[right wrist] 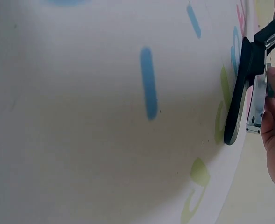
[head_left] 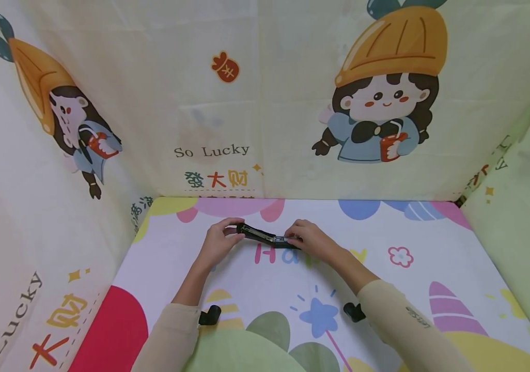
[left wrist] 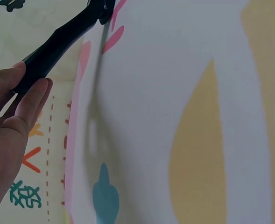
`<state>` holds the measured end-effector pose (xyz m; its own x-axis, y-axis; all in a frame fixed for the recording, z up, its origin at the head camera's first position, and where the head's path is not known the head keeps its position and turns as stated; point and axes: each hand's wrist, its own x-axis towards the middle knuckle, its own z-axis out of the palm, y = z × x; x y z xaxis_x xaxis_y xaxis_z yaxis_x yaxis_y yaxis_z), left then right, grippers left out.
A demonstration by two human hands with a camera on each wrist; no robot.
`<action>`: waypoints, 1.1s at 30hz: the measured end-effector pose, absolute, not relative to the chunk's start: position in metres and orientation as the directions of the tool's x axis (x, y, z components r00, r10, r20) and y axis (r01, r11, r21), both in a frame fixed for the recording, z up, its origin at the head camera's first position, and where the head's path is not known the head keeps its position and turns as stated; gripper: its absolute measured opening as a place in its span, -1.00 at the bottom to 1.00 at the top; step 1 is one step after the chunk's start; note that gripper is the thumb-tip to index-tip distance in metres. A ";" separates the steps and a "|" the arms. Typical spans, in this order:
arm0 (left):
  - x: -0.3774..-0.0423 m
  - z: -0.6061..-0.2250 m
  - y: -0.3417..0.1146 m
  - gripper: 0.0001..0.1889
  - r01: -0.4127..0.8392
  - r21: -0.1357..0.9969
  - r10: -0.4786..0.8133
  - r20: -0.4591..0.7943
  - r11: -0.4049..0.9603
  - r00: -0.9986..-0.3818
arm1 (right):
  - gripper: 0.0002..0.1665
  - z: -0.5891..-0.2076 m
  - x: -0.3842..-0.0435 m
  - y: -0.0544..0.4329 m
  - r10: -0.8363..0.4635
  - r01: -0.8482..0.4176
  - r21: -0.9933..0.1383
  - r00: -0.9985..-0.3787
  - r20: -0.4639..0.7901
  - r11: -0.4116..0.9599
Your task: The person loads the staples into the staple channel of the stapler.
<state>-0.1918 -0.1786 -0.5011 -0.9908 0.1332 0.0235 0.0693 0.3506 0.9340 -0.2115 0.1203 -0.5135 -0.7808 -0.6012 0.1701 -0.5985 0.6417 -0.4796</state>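
Observation:
A black stapler (head_left: 258,234) is opened out wide above the far part of the table, its top arm swung back to the left. At that arm's end, my left hand (head_left: 217,242) pinches it between thumb and fingers; the left wrist view shows this grip on the dark handle (left wrist: 51,53). My right hand (head_left: 317,243) has its fingers curled at the stapler's other half. In the right wrist view, the fingers lie against the silver staple channel (right wrist: 257,103), beside the black base (right wrist: 236,105). A small dark piece shows by the thumb there.
The table (head_left: 362,253) has a bright printed cover with letters and shapes. Cream cloth walls (head_left: 288,129) with cartoon figures stand behind it and at both sides. Small black mounts (head_left: 210,315) sit at the wrists.

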 end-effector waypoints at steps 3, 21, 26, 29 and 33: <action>-0.192 -0.500 -0.178 -0.53 0.073 0.933 0.138 0.025 0.352 -0.990 | -0.80 -0.513 -0.212 0.119 -0.602 -0.598 -0.478 -0.781 0.167 0.643; -0.192 -0.501 -0.177 -0.53 0.091 0.922 0.138 0.041 0.377 -0.990 | -0.83 -0.512 -0.212 0.117 -0.605 -0.603 -0.481 -0.777 0.173 0.636; -0.192 -0.501 -0.178 -0.53 0.079 0.923 0.134 0.030 0.378 -0.991 | -0.84 -0.512 -0.213 0.115 -0.601 -0.595 -0.484 -0.782 0.165 0.642; -0.192 -0.501 -0.178 -0.53 0.077 0.924 0.134 0.028 0.375 -0.991 | -0.85 -0.513 -0.213 0.115 -0.595 -0.584 -0.492 -0.789 0.155 0.646; -0.193 -0.500 -0.178 -0.54 0.077 0.923 0.135 0.027 0.378 -0.990 | -0.85 -0.515 -0.213 0.114 -0.592 -0.578 -0.494 -0.792 0.149 0.649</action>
<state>-0.1928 -0.1780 -0.4996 -0.9904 0.1352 0.0275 0.0772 0.3779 0.9226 -0.2135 0.1145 -0.5145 -0.7922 -0.5918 0.1494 -0.5781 0.6491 -0.4945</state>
